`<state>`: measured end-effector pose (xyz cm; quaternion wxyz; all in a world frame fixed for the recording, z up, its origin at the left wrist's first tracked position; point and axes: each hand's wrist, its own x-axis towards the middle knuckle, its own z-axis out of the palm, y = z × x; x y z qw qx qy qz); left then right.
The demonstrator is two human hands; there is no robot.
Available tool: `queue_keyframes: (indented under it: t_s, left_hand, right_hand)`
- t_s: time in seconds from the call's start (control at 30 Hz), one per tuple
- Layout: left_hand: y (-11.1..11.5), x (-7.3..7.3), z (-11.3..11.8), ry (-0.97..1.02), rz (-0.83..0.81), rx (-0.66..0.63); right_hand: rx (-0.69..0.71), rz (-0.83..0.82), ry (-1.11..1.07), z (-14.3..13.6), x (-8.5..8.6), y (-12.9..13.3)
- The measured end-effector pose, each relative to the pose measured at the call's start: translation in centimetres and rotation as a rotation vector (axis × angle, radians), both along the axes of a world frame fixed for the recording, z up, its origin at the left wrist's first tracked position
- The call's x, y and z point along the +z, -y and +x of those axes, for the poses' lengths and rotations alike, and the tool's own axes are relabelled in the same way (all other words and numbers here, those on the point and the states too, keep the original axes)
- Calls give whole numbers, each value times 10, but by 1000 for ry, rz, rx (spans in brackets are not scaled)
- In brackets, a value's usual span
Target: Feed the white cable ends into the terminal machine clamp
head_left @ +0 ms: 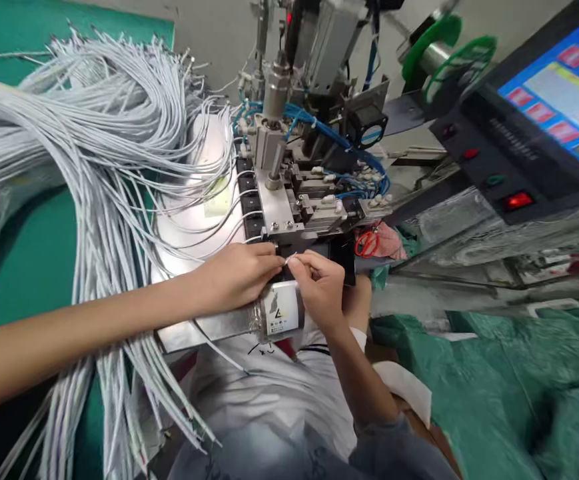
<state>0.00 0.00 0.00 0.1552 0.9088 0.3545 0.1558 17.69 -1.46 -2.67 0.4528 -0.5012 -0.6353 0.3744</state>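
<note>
Just in front of the machine's metal fixture, my two hands meet over a thin white cable [290, 258]. My left hand [242, 275] pinches it from the left with its fingertips. From the other side my right hand [322, 287] holds its end between thumb and forefinger. The fingers cover most of that end, so its details are too small to tell. Behind my hands, several white cables run into a row of black blocks [250, 203] along the fixture [276, 203]. Below the fingers sits a box with a white label [282, 308].
A large bundle of white cables [114, 127] spreads over the green table [24, 253] and metal plate [184, 207]. Machine cylinders [274, 93] and blue air hoses rise ahead. A control panel [529, 127] stands right, with red-handled scissors [366, 244] beside a pink cloth [389, 241].
</note>
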Motion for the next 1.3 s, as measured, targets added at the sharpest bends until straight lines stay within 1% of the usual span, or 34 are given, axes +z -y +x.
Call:
queue_keyframes:
  t_s: [0.07, 0.13, 0.23, 0.37, 0.43, 0.5, 0.53, 0.57, 0.63, 0.7, 0.73, 0.77, 0.8, 0.83, 0.87, 0.93, 1.0, 1.07, 1.13, 1.2, 1.3]
  left_hand:
    - [-2, -9, 2, -18, -3, 27]
    - [-3, -14, 4, 7, -19, 49]
    - [-5, -16, 6, 126, -60, 70]
    - [-2, -10, 10, 338, -143, 150]
    - [0, -9, 11, 433, -195, 198]
    - [1, -9, 11, 479, -178, 211]
    - [1, -10, 10, 471, -119, 202]
    - [1, -11, 9, 435, -16, 181]
    - [0, -13, 5, 277, 271, 101]
    - [-3, -13, 1, 84, 541, -4]
    - [-3, -13, 0, 14, 628, -51]
    - [-4, -13, -1, -24, 671, -80]
    - [-4, -14, -1, -27, 670, -82]
    - [-4, -14, 0, 0, 630, -58]
    - [-3, -16, 1, 47, 556, -17]
    - [-1, -18, 4, 157, 349, 71]
    - [1, -20, 5, 221, 181, 92]
    - [0, -21, 5, 175, 114, 58]
    - [-2, -21, 4, 60, 107, 18]
    - [-4, -21, 3, -34, 88, -8]
    - [-6, -21, 4, -79, 32, -30]
  right_hand:
    - [16, -49, -12, 4, -8, -3]
    - [21, -74, -21, 7, -14, -6]
    - [5, -63, -27, 8, -15, -7]
    - [-11, 7, -22, 3, -9, -4]
    - [-64, 74, -26, -4, -6, -2]
    - [-129, 176, 16, -10, -3, 1]
    - [-153, 235, 67, -12, -2, 3]
    - [-164, 289, 133, -12, 0, 4]
    - [-140, 353, 272, -10, 4, 3]
    - [-67, 327, 349, -5, 9, -1]
    - [-17, 284, 352, -2, 11, -3]
    - [34, 233, 337, 1, 13, -6]
    - [78, 186, 310, 4, 14, -9]
    - [109, 151, 278, 5, 14, -11]
    - [123, 132, 245, 7, 13, -13]
    - [106, 128, 177, 8, 10, -14]
    - [81, 126, 125, 8, 5, -14]
    - [84, 89, 100, 9, -1, -13]
    - [79, 19, 66, 9, -9, -12]
    - [26, -68, -2, 9, -17, -11]
    - [-74, -204, -136, 6, -29, -11]
